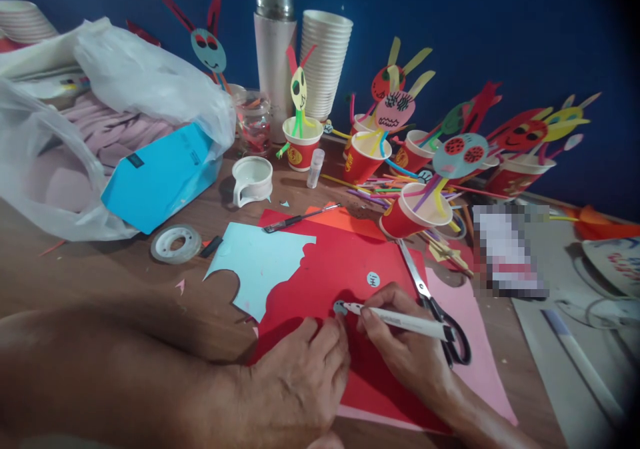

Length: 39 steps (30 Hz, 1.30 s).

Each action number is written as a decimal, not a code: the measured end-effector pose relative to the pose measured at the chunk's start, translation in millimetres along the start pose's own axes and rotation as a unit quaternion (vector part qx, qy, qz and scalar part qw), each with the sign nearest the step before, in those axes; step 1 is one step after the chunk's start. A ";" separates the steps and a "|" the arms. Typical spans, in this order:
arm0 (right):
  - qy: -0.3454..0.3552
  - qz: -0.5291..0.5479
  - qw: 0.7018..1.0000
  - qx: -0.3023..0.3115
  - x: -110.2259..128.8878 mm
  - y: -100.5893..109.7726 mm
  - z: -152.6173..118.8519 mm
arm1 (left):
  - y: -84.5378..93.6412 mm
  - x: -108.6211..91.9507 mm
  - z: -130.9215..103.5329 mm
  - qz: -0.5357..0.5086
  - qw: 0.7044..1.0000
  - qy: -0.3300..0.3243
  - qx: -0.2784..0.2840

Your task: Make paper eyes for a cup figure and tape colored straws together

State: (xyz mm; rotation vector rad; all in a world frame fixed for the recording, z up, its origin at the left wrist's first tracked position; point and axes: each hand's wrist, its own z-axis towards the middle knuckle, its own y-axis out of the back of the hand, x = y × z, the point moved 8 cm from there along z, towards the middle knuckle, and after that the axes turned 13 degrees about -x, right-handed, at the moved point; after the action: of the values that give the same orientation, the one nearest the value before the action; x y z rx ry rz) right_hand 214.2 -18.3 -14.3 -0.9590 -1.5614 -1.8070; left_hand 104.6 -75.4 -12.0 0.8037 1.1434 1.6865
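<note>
My right hand (395,329) is closed round a white marker (410,322), its tip on a small light-blue paper circle (339,307). That circle lies on a red paper sheet (360,262). My left hand (305,369) rests on the red sheet, fingers together, fingertips at the circle's lower edge and seeming to pin it down. Another small circle (373,279) with black writing lies a little above my right hand. Scissors (425,292) with black handles lie partly behind my right hand. A cut light-blue sheet (265,256) overlaps the red sheet's left side.
Red cups (367,159) with paper-faced figures stand along the back, near stacked white cups (325,62) and a tall flask (274,69). A plastic bag (165,96) fills the left. Tape (176,244), a pen (290,220) and a white mug (253,179) lie between.
</note>
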 end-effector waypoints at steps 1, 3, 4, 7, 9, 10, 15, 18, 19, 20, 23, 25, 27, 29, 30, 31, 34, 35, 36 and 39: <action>0.004 -0.007 1.000 0.004 0.1 -0.9 -0.1 | -2.2 -0.9 -0.5 -0.002 1.000 0.000 0.002; 0.015 -0.021 1.000 0.007 0.1 -1.8 -0.6 | -2.2 -1.0 -0.3 -0.003 1.000 0.001 0.002; 0.024 -0.027 0.999 0.002 0.5 -1.3 -0.8 | -0.2 -0.1 0.3 -0.002 1.000 0.002 -0.001; 0.037 -0.034 0.999 -0.009 0.6 0.1 -1.7 | 5.9 1.4 2.1 0.003 1.000 -0.008 0.014; 0.034 -0.034 0.999 -0.009 -0.3 0.3 -2.0 | 9.2 2.5 2.9 0.003 1.000 -0.013 0.025; 0.031 -0.031 0.999 -0.009 -0.9 0.4 -2.0 | 10.7 3.5 3.2 0.003 1.000 -0.010 0.026; 0.023 -0.024 0.999 -0.011 -3.4 1.0 -1.7 | 12.8 4.9 3.4 0.002 1.000 -0.005 0.029; 0.022 -0.021 0.999 -0.016 -3.1 2.4 -1.5 | 9.6 3.6 2.4 0.000 0.999 -0.007 0.036; 0.021 -0.020 0.999 -0.014 -2.7 2.4 -1.5 | 7.7 3.0 1.9 0.000 0.999 -0.005 0.035; 0.020 -0.018 1.000 -0.013 -2.2 2.5 -1.4 | 5.2 2.5 1.3 0.000 0.999 -0.001 0.032; 0.023 -0.023 0.999 -0.015 -0.7 3.4 -1.3 | -4.2 -0.1 -1.4 -0.002 1.000 0.008 0.026; 0.026 -0.023 0.999 -0.020 -0.9 3.9 -1.5 | -8.9 -1.8 -2.9 -0.001 1.000 0.007 0.025; 0.026 -0.018 0.999 -0.018 -1.9 3.3 -2.1 | -10.5 -2.7 -3.6 0.004 1.000 0.004 0.024; 0.025 -0.003 1.000 -0.016 -2.6 2.9 -3.0 | -10.1 -2.7 -3.6 0.011 1.000 0.005 0.021; 0.023 0.007 0.999 -0.021 -2.7 4.0 -3.2 | -10.0 -2.5 -3.4 0.014 1.000 0.007 0.020; 0.023 0.020 0.999 -0.033 -2.5 6.2 -3.2 | -10.1 -2.5 -3.3 0.016 1.000 0.008 0.020; 0.032 0.062 0.994 -0.081 0.8 15.9 -3.1 | -11.8 -2.6 -3.3 0.018 1.000 0.013 0.019; 0.040 0.063 0.993 -0.093 2.0 18.7 -3.4 | -12.4 -2.7 -3.6 0.016 1.000 0.014 0.019; 0.053 0.053 0.993 -0.096 3.4 19.9 -3.9 | -12.8 -2.8 -3.9 0.014 1.000 0.014 0.018; 0.143 -0.021 0.987 -0.069 10.7 16.8 -9.0 | -13.7 -3.6 -5.1 0.004 1.000 0.007 0.024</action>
State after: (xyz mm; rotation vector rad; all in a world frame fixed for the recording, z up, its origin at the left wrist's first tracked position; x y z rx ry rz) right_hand 219.9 -29.5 3.6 -0.6925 -1.3011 -2.0041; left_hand 105.9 -78.4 -26.7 0.8286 1.1952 1.6793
